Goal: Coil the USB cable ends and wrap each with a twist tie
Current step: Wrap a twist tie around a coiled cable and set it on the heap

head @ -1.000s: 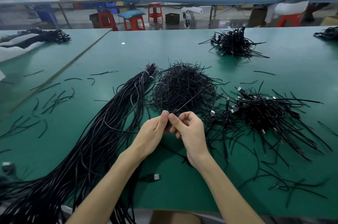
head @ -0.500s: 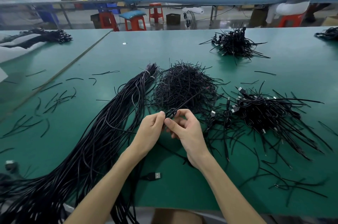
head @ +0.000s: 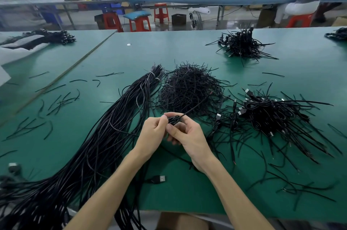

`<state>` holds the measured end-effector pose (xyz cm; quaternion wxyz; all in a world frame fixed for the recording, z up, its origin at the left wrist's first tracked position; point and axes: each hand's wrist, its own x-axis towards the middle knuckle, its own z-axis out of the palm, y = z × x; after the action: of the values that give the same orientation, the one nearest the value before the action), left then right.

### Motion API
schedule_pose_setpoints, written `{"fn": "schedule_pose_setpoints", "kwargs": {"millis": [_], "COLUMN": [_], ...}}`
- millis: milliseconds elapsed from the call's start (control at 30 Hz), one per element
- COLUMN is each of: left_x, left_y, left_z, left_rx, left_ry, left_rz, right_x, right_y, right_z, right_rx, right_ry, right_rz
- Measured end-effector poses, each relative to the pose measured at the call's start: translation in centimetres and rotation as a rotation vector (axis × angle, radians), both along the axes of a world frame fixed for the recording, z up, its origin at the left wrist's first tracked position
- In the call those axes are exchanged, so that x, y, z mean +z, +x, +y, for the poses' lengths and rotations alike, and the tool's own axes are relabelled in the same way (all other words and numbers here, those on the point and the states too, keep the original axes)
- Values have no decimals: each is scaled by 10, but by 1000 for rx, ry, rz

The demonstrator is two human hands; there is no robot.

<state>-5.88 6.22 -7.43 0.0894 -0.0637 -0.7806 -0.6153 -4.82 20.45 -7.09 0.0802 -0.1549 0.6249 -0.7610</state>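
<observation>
My left hand [head: 153, 132] and my right hand [head: 187, 138] meet above the green table [head: 187, 49], both pinching a small black coiled USB cable end [head: 173, 119]. A thin black twist tie [head: 195, 105] sticks out from the coil up and to the right. The cable's USB plug [head: 159, 179] lies on the table below my hands. A long bundle of black cables [head: 105, 136] runs along the left. A heap of black twist ties [head: 189, 90] lies just beyond my hands.
A pile of coiled, tied cables [head: 270, 115] lies at the right, another pile [head: 242, 44] farther back. Loose twist ties [head: 56, 102] are scattered at the left. Red stools, a blue bench and seated people stand beyond the table.
My hands have lifted slightly away from me with the coil. The twist tie now sticks out from the coil at a flatter angle, and my right fingers have shifted around it.
</observation>
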Motion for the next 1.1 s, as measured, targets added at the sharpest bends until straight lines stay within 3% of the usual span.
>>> {"fn": "schedule_pose_setpoints", "kwargs": {"millis": [500,767,1100], "left_x": [1,-4,-1], "left_y": [3,1,4], "left_z": [1,0,1], "left_rx": [81,56,130], "left_ry": [-1,-26,-184], "left_rz": [2,23,90], "right_x": [2,-2,-3], "right_y": [1,-1,0], "right_z": [3,0,0], "right_rx": [139,17,-211], "right_ry": [-2,28,253], "right_rz": [29,20,175]}}
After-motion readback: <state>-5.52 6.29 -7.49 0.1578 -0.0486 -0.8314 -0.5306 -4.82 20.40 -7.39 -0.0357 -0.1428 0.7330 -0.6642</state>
